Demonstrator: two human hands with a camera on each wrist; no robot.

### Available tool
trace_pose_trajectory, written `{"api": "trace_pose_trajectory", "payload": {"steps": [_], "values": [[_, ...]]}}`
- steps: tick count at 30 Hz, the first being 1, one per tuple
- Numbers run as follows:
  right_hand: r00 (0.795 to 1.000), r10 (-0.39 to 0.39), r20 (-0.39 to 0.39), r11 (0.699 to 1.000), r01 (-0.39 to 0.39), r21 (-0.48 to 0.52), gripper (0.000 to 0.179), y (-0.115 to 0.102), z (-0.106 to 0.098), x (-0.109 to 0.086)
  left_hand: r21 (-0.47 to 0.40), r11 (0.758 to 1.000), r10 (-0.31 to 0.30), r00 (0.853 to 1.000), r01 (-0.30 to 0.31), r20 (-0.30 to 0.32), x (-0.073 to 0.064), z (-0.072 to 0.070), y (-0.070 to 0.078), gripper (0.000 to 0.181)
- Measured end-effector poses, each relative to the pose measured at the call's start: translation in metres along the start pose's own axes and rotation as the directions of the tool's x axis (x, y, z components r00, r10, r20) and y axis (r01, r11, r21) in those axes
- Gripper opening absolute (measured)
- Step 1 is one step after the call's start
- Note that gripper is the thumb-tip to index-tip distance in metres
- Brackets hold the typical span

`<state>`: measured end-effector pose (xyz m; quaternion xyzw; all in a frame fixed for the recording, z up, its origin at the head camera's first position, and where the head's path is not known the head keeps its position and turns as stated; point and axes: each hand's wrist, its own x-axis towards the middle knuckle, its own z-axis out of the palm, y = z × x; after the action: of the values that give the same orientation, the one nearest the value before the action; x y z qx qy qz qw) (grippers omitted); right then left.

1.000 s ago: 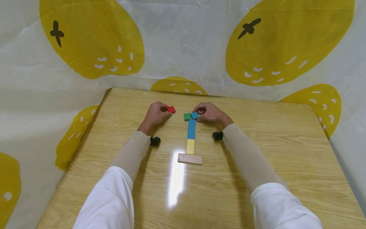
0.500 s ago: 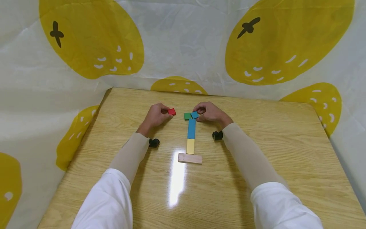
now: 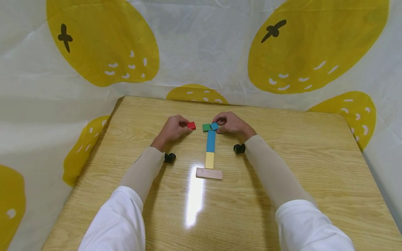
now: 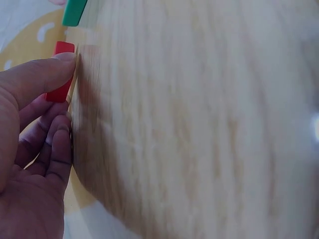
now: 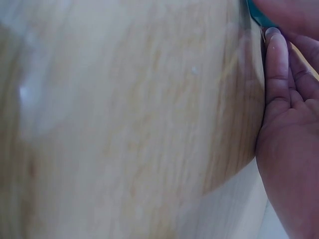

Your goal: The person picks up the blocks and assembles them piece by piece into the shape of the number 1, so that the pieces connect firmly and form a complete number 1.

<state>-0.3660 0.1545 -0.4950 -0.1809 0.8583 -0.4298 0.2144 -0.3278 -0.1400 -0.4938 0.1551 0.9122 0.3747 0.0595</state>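
Between thumb and fingers, my left hand (image 3: pixel 173 128) pinches a red block (image 3: pixel 191 126), a short gap left of a green block (image 3: pixel 206 128). In the left wrist view the red block (image 4: pixel 62 93) shows under the thumb, close over the wood. My right hand (image 3: pixel 231 123) pinches a small blue block (image 3: pixel 214 126), tilted a little beside the green one. Below these two, a long blue block (image 3: pixel 211 141), a yellow block (image 3: pixel 209 160) and a plain wooden block (image 3: pixel 209 173) form a line, the wooden one lying crosswise at the near end.
The blocks lie on a wood-grain table (image 3: pixel 251 195). Behind it hangs a white cloth (image 3: pixel 201 45) with big yellow fruit shapes. Black camera mounts (image 3: pixel 170 158) stick out inward from both wrists, low over the table.
My left hand has moved the red block slightly right and toward me, nearer the green block. The right hand and the other blocks have stayed in place.
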Motion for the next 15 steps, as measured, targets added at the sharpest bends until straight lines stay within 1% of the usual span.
{"api": "trace_pose_trajectory", "payload": {"steps": [7,15], "values": [[1.0,-0.011,0.004,1.0,0.011,0.007,0.043,-0.0003,-0.0003,0.0,-0.025,1.0,-0.006,1.0,0.007,0.018,-0.003,0.0035,0.0043,0.034],[1.0,-0.013,0.0,1.0,0.013,0.008,0.043,-0.0006,-0.0003,-0.0002,-0.016,1.0,0.01,0.999,-0.01,0.032,-0.005,0.0067,0.0073,0.034]]}}
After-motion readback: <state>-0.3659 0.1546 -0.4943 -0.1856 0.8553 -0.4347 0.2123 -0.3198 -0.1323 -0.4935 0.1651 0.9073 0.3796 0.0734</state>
